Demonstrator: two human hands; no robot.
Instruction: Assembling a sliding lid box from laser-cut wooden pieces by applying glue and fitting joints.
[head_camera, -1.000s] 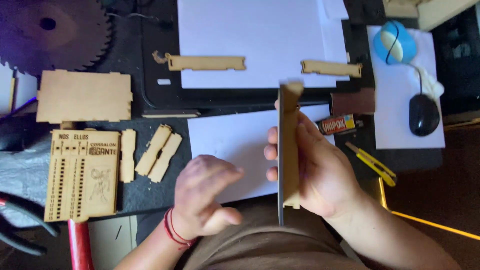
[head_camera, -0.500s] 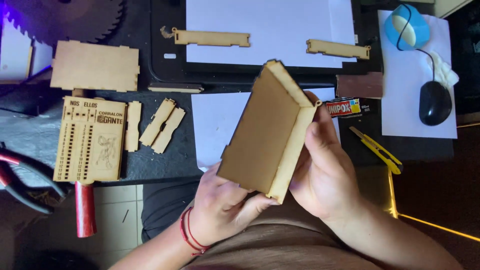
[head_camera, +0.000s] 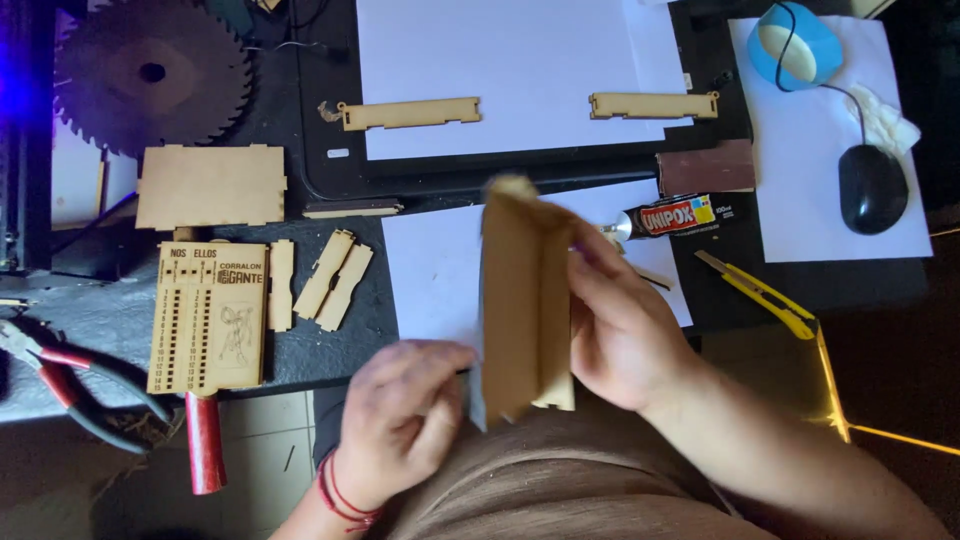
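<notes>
A large white paper sheet (head_camera: 520, 70) is seen at the top of the dark work table (head_camera: 820, 285), with two long notched wooden strips (head_camera: 410, 113) laid on it, well apart from each other. A second white sheet (head_camera: 435, 270) lies lower, partly hidden behind the hands.

An open box of thin pale plywood (head_camera: 525, 310) is held above the lap, just off the table's near edge. Its long axis runs nearly upright, the top tilted slightly away, and a narrow side faces the camera; whether anything lies inside cannot be told.

The box's right side is gripped by the right hand (head_camera: 625, 335), fingers curled onto the wall. The lower left corner is met by the left hand (head_camera: 400, 420), its fingers bent loosely; whether they press the wood cannot be told.

To the left, a round toothed saw blade (head_camera: 150, 75) rests at the table's far corner, with a flat rectangular plywood panel (head_camera: 210, 185) below it and an engraved plywood board (head_camera: 210, 315) nearer the edge. Three short wooden slats (head_camera: 330, 280) lie just beside that board. Red-handled pliers (head_camera: 70, 385) sit at the left edge.

On the right, a black computer mouse (head_camera: 872, 188), a tube of glue (head_camera: 670, 217) and a yellow utility knife (head_camera: 765, 297) are spread out, with bare dark surface between them.
</notes>
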